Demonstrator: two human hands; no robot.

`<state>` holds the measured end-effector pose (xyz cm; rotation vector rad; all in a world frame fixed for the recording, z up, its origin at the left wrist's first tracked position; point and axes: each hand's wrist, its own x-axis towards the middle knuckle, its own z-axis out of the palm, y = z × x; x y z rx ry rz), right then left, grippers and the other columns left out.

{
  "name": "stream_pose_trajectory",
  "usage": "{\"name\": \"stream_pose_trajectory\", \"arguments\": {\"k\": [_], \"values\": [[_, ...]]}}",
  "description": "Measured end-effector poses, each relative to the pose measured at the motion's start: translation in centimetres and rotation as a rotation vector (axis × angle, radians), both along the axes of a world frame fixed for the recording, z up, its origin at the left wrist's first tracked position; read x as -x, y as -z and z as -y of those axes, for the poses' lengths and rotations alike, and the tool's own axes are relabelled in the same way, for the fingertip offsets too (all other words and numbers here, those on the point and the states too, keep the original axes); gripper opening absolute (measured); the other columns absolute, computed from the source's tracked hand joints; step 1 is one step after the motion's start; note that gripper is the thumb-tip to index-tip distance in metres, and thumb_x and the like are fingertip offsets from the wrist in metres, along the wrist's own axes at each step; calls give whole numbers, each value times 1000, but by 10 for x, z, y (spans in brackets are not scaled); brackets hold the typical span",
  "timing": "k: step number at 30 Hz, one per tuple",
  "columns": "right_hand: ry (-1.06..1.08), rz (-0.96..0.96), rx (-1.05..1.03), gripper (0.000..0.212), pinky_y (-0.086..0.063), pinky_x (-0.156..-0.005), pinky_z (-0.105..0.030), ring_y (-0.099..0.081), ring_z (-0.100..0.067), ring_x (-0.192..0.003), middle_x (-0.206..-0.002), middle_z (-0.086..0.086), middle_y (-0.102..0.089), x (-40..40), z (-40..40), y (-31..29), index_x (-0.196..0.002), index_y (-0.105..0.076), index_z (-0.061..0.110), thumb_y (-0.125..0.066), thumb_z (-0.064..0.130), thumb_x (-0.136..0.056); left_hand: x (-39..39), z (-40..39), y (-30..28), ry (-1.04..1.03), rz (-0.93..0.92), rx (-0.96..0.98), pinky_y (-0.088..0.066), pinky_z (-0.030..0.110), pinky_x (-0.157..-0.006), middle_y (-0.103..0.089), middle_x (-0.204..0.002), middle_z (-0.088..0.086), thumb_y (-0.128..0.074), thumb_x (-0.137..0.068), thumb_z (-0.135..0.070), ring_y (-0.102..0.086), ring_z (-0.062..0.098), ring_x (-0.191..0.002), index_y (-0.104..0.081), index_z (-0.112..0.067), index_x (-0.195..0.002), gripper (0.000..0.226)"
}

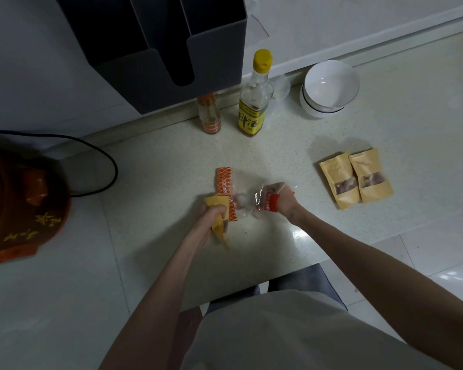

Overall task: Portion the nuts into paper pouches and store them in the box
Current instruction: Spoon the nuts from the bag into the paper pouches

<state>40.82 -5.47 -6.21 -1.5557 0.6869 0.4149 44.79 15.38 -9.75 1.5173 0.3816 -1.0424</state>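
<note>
Gripping a yellow paper pouch (pixel 219 220) in our left hand (pixel 214 213), we hold it just above the pale speckled bench (pixel 171 161), fingers curled round its middle; its long axis runs from upper left to lower right, one end poking out above the fist and the other pointing down toward our body. Our right hand (pixel 278 201) is closed round the crumpled neck of a clear plastic nut bag (pixel 241 201), pinching it at a red printed band, and the bag stretches leftward across the bench toward the pouch, so the two hands sit near each other with the bag between them. An orange patterned strip of the bag (pixel 223 182) stands up beside the left fist, its long side running roughly away from us. We cannot tell how many nuts are left in the bag; the plastic is too blurred. Well to the right lie two filled paper pouches (pixel 356 178), flat, side by side and touching, their long axes tilted slightly left of straight away from us, the clear windows showing dark contents. Farther back stand a tall bottle with a yellow cap (pixel 254 97) and a smaller orange-labelled bottle (pixel 209 114), both upright near the wall, with stacked white bowls (pixel 329 89) to their right. A dark grey box (pixel 169 49) hangs over the back, and a brown clay pot (pixel 19 204) sits at far left.
</note>
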Motion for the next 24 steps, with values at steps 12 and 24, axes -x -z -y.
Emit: {"name": "stream_pose_trajectory", "arguments": {"k": [12,24], "values": [[-4,-45,-228,28,-56,-58,-21,-64,-16,-64,-84,-14,-60,7,18,1,-87,-61,4,-37,-6,-96,0,-9,5,-39,-11,-6,-51,23,-53,-60,-78,-2,-57,-57,-9,-58,11,-72,-60,-17,-83,27],[170,-125,-89,26,-56,-85,-34,-68,-25,-88,-101,-20,-69,9,64,15,-114,-64,-5,-52,5,-94,2,-11,3,-147,22,-69,-48,24,-53,-64,-66,-9,-56,-63,-8,-58,8,-63,-68,-24,-67,21]]}}
